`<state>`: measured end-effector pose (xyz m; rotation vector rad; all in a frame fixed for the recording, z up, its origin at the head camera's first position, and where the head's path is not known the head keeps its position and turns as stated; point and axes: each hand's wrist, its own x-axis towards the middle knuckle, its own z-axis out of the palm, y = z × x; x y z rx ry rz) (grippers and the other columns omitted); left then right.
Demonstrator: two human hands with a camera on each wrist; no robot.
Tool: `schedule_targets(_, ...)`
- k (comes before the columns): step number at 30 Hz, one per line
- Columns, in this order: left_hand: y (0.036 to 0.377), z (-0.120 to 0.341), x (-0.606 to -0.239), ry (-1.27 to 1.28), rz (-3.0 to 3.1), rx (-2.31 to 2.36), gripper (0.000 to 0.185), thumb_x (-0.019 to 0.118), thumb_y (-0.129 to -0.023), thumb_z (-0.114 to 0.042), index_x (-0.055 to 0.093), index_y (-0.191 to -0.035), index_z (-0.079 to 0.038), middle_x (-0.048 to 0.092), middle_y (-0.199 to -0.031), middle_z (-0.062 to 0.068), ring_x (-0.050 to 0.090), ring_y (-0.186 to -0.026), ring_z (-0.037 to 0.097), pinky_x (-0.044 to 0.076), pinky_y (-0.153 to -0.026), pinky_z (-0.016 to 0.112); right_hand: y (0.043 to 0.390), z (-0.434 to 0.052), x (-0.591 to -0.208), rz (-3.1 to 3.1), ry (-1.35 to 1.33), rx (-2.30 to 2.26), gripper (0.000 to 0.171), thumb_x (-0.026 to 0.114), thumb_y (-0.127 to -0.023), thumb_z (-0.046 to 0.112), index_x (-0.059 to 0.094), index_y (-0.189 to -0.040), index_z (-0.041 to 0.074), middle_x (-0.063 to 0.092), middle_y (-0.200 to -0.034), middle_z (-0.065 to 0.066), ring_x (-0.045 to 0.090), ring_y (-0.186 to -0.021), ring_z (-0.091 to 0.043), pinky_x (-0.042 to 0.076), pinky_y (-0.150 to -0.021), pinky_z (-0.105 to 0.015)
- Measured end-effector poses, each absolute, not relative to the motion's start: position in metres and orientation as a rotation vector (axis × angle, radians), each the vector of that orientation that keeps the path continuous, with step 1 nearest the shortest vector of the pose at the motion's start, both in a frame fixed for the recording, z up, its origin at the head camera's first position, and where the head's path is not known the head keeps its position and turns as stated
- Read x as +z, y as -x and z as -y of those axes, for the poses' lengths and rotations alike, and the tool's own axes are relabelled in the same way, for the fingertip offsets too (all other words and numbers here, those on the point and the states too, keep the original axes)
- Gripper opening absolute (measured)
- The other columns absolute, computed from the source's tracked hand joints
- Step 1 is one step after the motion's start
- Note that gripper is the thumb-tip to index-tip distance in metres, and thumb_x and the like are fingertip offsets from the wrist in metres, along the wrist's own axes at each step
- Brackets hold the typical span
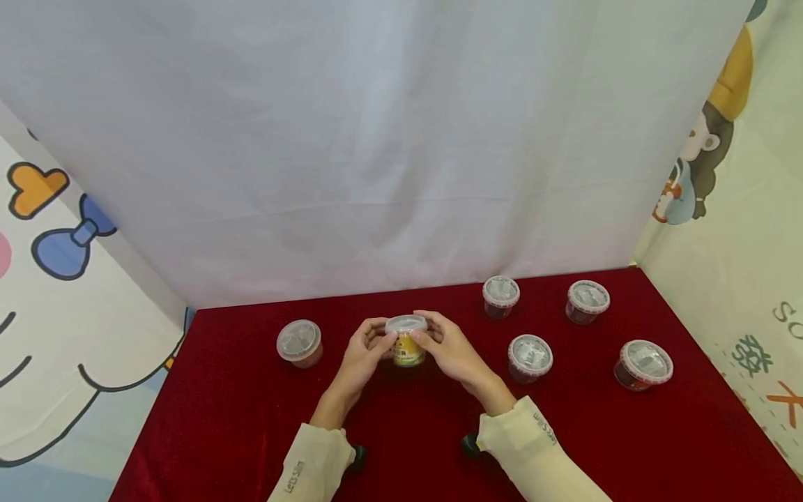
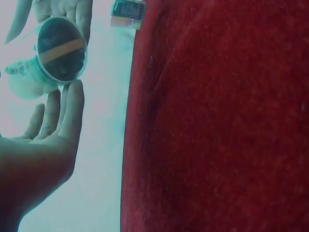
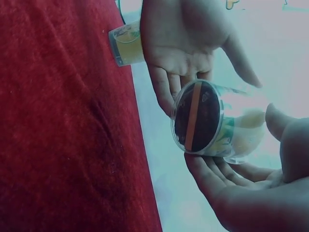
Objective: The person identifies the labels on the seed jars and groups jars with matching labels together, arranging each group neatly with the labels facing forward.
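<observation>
Both hands hold a clear plastic cup (image 1: 408, 354) with a translucent lid and a yellow printed label, near the back middle of the red cloth. My left hand (image 1: 362, 354) grips its left side and my right hand (image 1: 456, 352) its right side, thumbs toward me at the front below the lid. In the left wrist view the cup's underside (image 2: 62, 43) shows dark with an orange strip across it, the fingers around its wall. From the right wrist the same cup (image 3: 241, 128) appears tilted in view, between the two hands, its base clear of the cloth.
A lidded cup with orange-toned contents (image 1: 299, 341) stands to the left. At the right stand several lidded cups with darker sides, among them one near the front (image 1: 530, 359) and one at far right (image 1: 643, 366). A white curtain (image 1: 376, 174) hangs behind the red cloth (image 1: 219, 418).
</observation>
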<state>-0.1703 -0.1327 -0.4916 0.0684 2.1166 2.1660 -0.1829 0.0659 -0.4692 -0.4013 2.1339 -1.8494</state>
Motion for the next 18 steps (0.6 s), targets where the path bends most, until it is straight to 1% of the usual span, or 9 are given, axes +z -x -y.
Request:
schedule_targets(4,0.1697,0.1348,-0.4907,-0.089,-2.121,2.133,0.040,0.059,-0.109,-0.013,0.055,-0.145,0.003,0.064,-0.131,0.018,0.064,-0.106,0.012,0.056,-0.087,0.025,0.1832,-0.0674,-0.4684,-2.105,0.415,-1.846,0.052,0.055,-0.112,0.015,0.041,-0.158,-0.003,0.051,-0.154,-0.028,0.050,-0.144,-0.043,0.044,-0.116,-0.058)
schedule_targets(11,0.1672,0.1372,-0.4900,-0.066,-2.188,2.101,0.041,0.064,-0.107,-0.014,0.058,-0.144,0.002,0.065,-0.131,0.018,0.065,-0.106,0.012,0.056,-0.089,0.025,0.1837,-0.0674,-0.4687,-2.118,0.418,-1.825,0.055,0.057,-0.111,0.018,0.040,-0.160,0.000,0.050,-0.155,-0.026,0.049,-0.145,-0.042,0.044,-0.116,-0.057)
schedule_targets(18,0.1664,0.1378,-0.4874,0.009,-2.216,2.087,0.039,0.069,-0.104,-0.011,0.061,-0.139,0.002,0.067,-0.125,0.016,0.066,-0.102,0.011,0.057,-0.086,0.026,0.1859,-0.0637,-0.4697,-2.123,0.403,-1.797,0.055,0.059,-0.111,0.017,0.041,-0.158,-0.005,0.051,-0.155,-0.027,0.050,-0.143,-0.043,0.046,-0.114,-0.057)
